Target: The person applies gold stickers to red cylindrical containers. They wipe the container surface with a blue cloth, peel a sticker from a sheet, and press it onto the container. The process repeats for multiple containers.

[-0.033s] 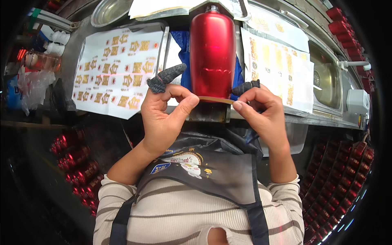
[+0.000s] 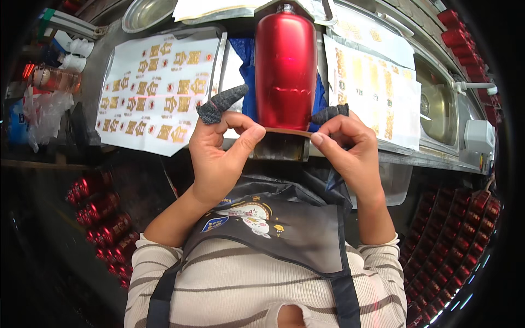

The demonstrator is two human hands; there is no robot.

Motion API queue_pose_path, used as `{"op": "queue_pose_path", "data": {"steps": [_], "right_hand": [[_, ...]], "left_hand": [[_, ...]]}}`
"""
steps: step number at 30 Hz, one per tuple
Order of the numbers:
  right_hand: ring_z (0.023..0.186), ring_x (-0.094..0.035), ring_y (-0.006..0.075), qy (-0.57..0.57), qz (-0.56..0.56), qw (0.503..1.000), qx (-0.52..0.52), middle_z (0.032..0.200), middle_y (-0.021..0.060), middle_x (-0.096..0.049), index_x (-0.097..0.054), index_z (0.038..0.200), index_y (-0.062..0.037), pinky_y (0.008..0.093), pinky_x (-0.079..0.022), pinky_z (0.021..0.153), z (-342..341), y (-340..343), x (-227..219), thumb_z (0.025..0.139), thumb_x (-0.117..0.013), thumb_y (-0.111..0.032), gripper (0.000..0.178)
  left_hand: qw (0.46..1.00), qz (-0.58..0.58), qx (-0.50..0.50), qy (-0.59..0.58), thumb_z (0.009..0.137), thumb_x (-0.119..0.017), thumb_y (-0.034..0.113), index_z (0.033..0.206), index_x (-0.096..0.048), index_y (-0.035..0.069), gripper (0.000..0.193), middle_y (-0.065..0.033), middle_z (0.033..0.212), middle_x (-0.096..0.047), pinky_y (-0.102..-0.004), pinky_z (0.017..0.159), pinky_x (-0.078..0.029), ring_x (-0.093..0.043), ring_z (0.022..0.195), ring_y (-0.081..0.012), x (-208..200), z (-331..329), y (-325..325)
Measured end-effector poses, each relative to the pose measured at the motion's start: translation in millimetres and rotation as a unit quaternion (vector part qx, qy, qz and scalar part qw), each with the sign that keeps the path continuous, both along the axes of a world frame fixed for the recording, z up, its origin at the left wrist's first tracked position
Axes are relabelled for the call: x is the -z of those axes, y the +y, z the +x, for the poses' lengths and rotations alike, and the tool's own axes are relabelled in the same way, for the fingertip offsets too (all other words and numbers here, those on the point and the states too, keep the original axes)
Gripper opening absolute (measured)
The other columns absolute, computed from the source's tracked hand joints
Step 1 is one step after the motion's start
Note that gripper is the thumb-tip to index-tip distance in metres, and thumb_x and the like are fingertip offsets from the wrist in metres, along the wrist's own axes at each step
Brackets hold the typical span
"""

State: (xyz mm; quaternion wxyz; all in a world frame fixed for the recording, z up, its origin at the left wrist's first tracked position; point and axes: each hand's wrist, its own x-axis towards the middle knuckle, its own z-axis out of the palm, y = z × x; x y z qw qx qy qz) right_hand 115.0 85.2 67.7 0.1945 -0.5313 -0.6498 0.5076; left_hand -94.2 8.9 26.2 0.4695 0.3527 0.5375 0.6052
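A glossy red bottle [image 2: 286, 65] lies on a blue cloth [image 2: 244, 54], its dark neck pointing away from me. At the near end of the bottle, both hands stretch a thin brown strip [image 2: 287, 131] across its base. My left hand [image 2: 221, 156] pinches the strip's left end between thumb and forefinger. The right end is pinched the same way by my right hand [image 2: 350, 150]. Dark finger cots cover one finger of each hand, the left cot [image 2: 224, 104] and the right cot [image 2: 331, 113]. Whether the strip touches the bottle, I cannot tell.
A white sheet of gold and red decals [image 2: 153, 93] lies on a tray at left; another decal sheet [image 2: 372, 93] is at right. Beyond are a metal bowl [image 2: 146, 16] and a sink [image 2: 440, 104] with a white tap [image 2: 474, 86]. Red bottles [image 2: 109, 218] stand low on both sides.
Both hands and the strip have shifted up very slightly, and the strip looks a little more edge-on. The bottle has hardly moved.
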Motion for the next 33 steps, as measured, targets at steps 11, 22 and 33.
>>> {"op": "queue_pose_path", "data": {"steps": [11,22,33], "right_hand": [[0.060,-0.043,-0.0028,0.102,-0.093,0.989,0.047,0.069,-0.0076,-0.053,-0.061,0.081,-0.0016,0.0162,-0.029,0.052,-6.5,7.9,9.1,0.088,-0.069,-0.005,0.011],[0.059,-0.044,-0.0026,0.080,-0.090,0.991,0.053,0.070,-0.0071,-0.053,-0.060,0.080,-0.0013,0.0167,-0.030,0.053,-4.2,1.6,6.2,0.087,-0.068,-0.005,0.012],[0.063,-0.042,-0.0010,0.063,-0.051,0.996,0.047,0.071,-0.0067,-0.052,-0.059,0.079,-0.0043,0.0177,-0.029,0.054,-6.9,-2.9,6.2,0.087,-0.066,-0.004,0.011]], "left_hand": [[0.999,0.027,-0.008,0.035,0.086,-0.071,-0.002,0.129,-0.056,-0.001,0.045,0.0010,0.082,-0.061,-0.0242,0.077,-0.046,-0.053,0.079,-0.0073,23.3,7.3,7.5],[0.998,0.025,0.007,0.055,0.085,-0.071,-0.002,0.134,-0.055,0.001,0.052,0.0007,0.081,-0.061,-0.0235,0.078,-0.046,-0.056,0.077,-0.0076,22.4,7.7,6.8],[0.995,0.027,-0.008,0.098,0.084,-0.072,-0.002,0.130,-0.056,0.000,0.049,-0.0002,0.081,-0.061,-0.0251,0.078,-0.048,-0.057,0.078,-0.0091,27.9,0.2,3.5]]}}
